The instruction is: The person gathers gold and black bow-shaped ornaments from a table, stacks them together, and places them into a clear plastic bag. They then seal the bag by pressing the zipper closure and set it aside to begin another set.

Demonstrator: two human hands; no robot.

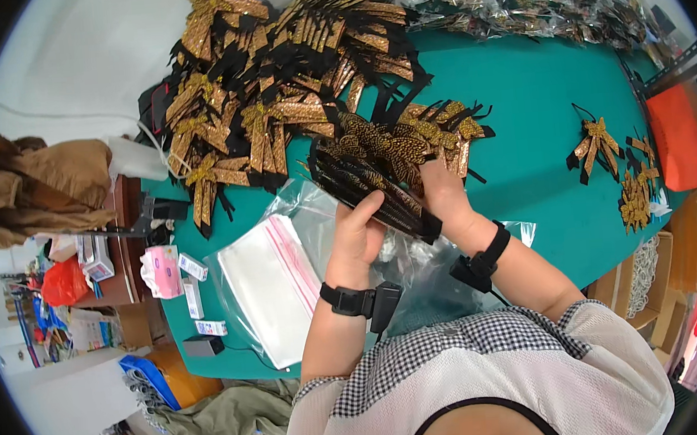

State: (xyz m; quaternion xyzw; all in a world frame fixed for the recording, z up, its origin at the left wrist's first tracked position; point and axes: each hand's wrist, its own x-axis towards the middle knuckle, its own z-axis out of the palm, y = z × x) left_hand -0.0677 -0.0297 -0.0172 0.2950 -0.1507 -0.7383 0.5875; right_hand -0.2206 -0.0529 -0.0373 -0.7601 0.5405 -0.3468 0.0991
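In front of me I hold a stack of black-and-gold ribbon bows (pixel 362 187), tilted, with its black edges toward me. My left hand (pixel 358 227) is closed on its near lower side, thumb on top. My right hand (pixel 443 193) grips the right side, its fingertips partly hidden. Beyond the stack lie more gold-and-black bows (pixel 443 130). Below my hands, crumpled clear plastic (pixel 425 285) covers the table, and to the left lies a stack of clear plastic bags (pixel 267 282) with a pink strip.
A large heap of gold-and-black bows (pixel 258 84) fills the far left of the green table (pixel 539 118). Bagged bows (pixel 529 3) are piled at the far right. A few loose bows (pixel 597 146) lie right. Small boxes (pixel 194 299) and a pink tissue pack (pixel 161 272) stand left.
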